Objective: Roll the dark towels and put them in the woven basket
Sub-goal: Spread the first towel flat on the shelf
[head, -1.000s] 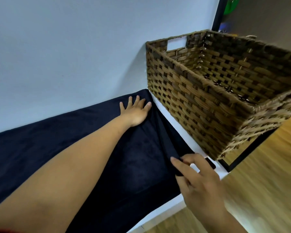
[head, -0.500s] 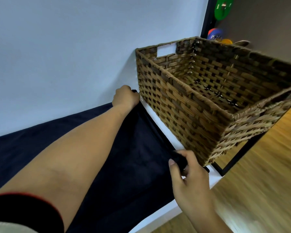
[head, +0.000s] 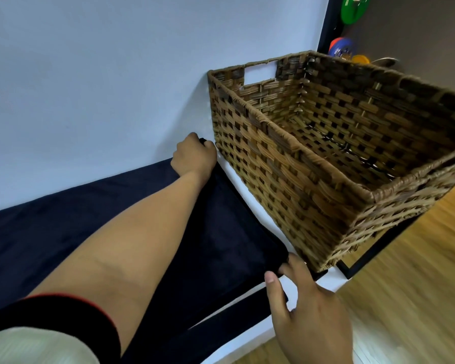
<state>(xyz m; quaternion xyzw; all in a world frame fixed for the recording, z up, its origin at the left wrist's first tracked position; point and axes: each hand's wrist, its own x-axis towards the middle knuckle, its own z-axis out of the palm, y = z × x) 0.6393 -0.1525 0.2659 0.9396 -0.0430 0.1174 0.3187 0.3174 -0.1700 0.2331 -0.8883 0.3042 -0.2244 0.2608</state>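
My left hand grips the far corner and my right hand pinches the near corner of the dark navy towel, flat on the white desk beside the brown woven basket. Roll both ends evenly and tightly.

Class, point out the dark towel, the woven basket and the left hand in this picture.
dark towel (head: pixel 37 237): head view, flat part beside the forearm.
woven basket (head: pixel 286 185): head view, near side wall.
left hand (head: pixel 193 158): head view, back of the hand.
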